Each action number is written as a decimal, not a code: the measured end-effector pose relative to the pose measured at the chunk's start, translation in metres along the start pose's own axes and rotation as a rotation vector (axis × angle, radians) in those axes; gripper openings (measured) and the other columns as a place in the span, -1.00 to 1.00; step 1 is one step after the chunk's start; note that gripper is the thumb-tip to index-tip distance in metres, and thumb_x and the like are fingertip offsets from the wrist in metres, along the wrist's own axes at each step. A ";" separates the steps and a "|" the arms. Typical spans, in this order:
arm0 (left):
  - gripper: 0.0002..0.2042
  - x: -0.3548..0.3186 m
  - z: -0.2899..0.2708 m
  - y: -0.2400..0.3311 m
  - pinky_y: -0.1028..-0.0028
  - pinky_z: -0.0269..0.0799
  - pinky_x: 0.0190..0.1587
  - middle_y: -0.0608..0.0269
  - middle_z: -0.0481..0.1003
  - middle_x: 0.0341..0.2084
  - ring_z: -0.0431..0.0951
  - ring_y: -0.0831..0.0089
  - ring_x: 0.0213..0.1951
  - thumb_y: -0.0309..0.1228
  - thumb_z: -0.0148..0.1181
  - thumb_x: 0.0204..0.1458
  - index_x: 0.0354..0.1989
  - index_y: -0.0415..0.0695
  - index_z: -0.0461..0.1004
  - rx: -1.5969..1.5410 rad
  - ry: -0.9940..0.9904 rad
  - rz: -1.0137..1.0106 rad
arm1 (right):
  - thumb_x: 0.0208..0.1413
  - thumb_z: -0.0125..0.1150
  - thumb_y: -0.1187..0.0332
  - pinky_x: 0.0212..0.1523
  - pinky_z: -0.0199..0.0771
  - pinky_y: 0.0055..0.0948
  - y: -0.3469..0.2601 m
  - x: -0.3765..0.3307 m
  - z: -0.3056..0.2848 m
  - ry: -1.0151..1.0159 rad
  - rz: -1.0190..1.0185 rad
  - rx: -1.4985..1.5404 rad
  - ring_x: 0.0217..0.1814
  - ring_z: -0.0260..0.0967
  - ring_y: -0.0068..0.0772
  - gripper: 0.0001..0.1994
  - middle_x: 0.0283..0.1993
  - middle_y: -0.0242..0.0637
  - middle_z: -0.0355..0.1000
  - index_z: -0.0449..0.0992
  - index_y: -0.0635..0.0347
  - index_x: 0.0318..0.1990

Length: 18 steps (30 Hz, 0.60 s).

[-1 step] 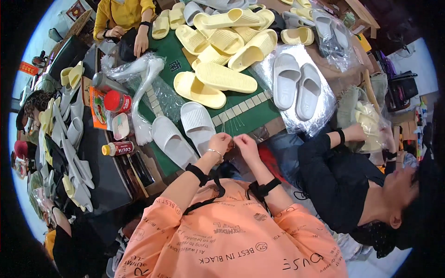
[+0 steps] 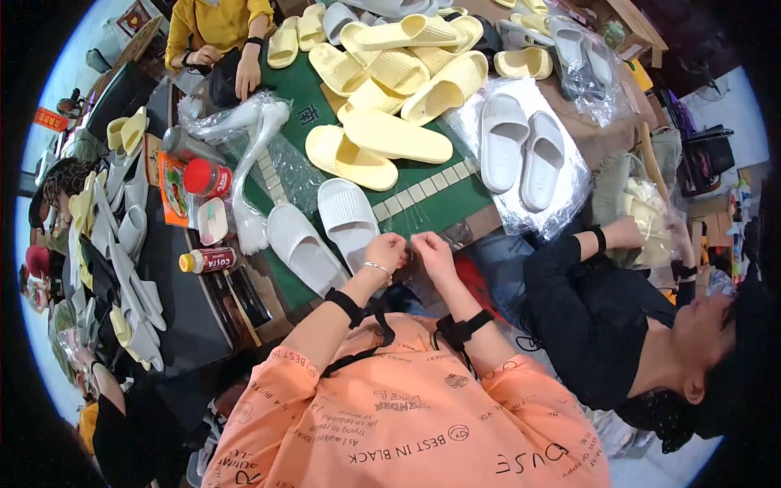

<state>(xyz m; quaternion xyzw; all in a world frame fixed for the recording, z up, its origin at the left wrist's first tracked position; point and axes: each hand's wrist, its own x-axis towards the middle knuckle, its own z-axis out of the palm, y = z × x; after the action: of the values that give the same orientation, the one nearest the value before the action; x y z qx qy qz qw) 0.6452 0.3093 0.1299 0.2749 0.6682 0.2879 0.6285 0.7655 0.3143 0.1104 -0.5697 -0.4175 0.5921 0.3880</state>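
My left hand [image 2: 388,252] and my right hand [image 2: 434,254] are close together over the table's near edge, fingertips pinched. Between and just beyond them show fine pale strands or creases of something clear and thin [image 2: 416,213], too faint to name. Just left of my left hand lie two grey slippers [image 2: 305,252], side by side with toes pointing away from me. Farther off, a yellow slipper [image 2: 397,137] lies sole up, partly over another yellow slipper [image 2: 342,159].
A pile of yellow slippers [image 2: 390,69] covers the far table. Grey slippers [image 2: 503,142] lie on silvery packaging at right. Crumpled clear plastic [image 2: 260,122], a red-lidded jar [image 2: 203,177] and a bottle [image 2: 207,260] stand or lie left. People work at far left and close at right.
My right hand has shifted very slightly to the right, and its fingertips are a little farther from my left hand's. The slippers have stayed put.
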 end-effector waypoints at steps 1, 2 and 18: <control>-0.82 -0.007 -0.001 0.004 0.57 0.30 -0.67 0.29 0.33 -0.76 0.34 0.55 -0.71 -0.42 -0.09 -0.04 -0.56 -0.24 0.37 0.034 0.006 0.048 | -0.10 0.04 0.29 -0.58 0.21 -0.58 -0.001 0.007 0.002 -0.036 0.054 -0.049 -0.60 0.23 -0.58 -0.78 -0.58 -0.37 0.34 0.37 0.32 -0.51; -0.82 -0.009 -0.002 0.004 0.57 0.30 -0.67 0.29 0.33 -0.76 0.34 0.55 -0.71 -0.42 -0.09 -0.04 -0.56 -0.24 0.37 0.036 0.011 0.046 | -0.10 0.04 0.29 -0.58 0.21 -0.58 -0.002 0.014 0.007 -0.039 0.055 -0.046 -0.60 0.23 -0.58 -0.78 -0.58 -0.37 0.34 0.37 0.32 -0.51; -0.87 -0.110 -0.026 0.055 0.51 0.30 -0.48 0.15 0.41 -0.64 0.41 0.37 -0.58 -0.43 -0.04 -0.12 -0.52 -0.20 0.41 0.444 -0.320 0.438 | -0.05 -0.15 0.46 -0.87 -0.24 -0.65 0.007 0.154 0.046 -0.073 0.601 0.265 -0.86 -0.19 -0.67 -0.88 -0.81 -0.55 -0.05 0.24 0.16 -0.59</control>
<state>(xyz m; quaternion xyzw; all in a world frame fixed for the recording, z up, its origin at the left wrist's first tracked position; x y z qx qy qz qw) 0.6259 0.2661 0.2463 0.5833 0.5329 0.2167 0.5734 0.7116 0.4535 0.0502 -0.5906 -0.1637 0.7491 0.2515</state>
